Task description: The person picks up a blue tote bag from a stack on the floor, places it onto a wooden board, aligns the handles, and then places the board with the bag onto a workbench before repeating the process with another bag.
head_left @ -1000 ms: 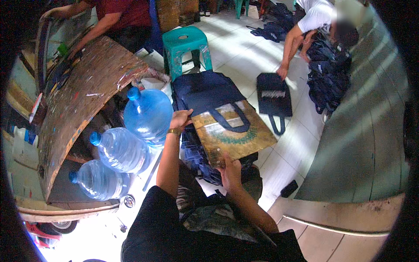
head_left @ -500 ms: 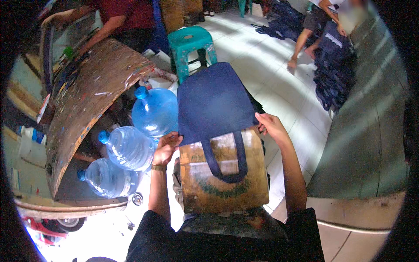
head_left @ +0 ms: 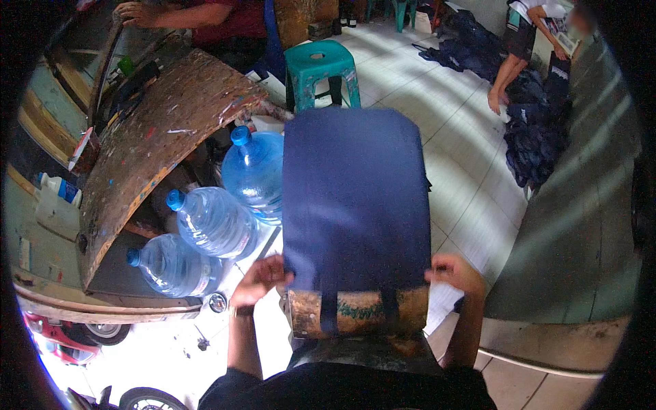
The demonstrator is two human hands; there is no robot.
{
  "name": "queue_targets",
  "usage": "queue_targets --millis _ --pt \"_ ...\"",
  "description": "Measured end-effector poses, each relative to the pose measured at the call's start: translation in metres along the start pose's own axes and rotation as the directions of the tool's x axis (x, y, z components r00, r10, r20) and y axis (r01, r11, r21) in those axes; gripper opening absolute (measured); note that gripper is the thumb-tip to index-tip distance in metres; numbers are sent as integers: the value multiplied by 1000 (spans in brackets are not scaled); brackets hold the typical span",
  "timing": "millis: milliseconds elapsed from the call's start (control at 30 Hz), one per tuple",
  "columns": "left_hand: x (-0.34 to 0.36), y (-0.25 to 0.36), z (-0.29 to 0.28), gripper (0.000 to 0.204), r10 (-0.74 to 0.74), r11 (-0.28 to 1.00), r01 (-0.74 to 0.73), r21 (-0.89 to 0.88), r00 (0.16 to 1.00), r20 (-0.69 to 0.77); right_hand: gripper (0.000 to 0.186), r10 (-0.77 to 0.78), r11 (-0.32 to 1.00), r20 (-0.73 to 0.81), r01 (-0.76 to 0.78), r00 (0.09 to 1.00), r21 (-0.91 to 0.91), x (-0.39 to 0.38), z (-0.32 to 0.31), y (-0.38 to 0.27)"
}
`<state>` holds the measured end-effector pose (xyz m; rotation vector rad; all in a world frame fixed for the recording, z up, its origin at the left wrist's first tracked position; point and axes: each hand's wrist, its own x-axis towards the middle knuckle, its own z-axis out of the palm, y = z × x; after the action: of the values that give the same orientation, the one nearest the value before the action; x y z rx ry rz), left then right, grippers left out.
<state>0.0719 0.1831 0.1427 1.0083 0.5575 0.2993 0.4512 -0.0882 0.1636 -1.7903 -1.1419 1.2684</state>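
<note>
A navy fabric bag (head_left: 357, 191) lies over a worn brown board (head_left: 359, 309) in front of me, its two handles hanging down over the board's stained lower part. My left hand (head_left: 266, 279) grips the bag's lower left corner. At the lower right corner, my right hand (head_left: 445, 272) pinches the bag's edge. Both hands are slightly blurred.
Three large water bottles (head_left: 215, 222) sit left beside a paint-stained wooden bench (head_left: 157, 102). Beyond the bag is a teal stool (head_left: 318, 58). A person (head_left: 205, 20) works at back left; another person (head_left: 519, 41) stands at back right among piles of dark fabric (head_left: 536, 147).
The bag has come down over most of the board, and both my hands have moved down with its edge. The co-worker at right let go of a small dark bag and moved upright.
</note>
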Motion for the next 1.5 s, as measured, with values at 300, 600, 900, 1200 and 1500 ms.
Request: queue_targets --millis 300,600,900,1200,1500 --pt "-80 -10 10 35 211 954 -203 221 977 -11 25 -97 995 -74 97 993 -3 -29 34 -17" --pt "-103 123 8 35 782 617 -494 613 299 -547 34 -470 774 -353 570 809 275 164 82 -235" --pt "-118 186 -69 36 889 387 510 768 17 -458 30 -779 614 -316 554 542 -562 276 144 -339" --pt "-109 180 -37 69 871 -222 329 918 490 35 39 -960 -224 278 626 -12 -747 202 217 -309" --pt "-95 175 -55 56 865 -313 418 853 497 74 20 -916 -183 400 874 15 -450 157 200 -295"
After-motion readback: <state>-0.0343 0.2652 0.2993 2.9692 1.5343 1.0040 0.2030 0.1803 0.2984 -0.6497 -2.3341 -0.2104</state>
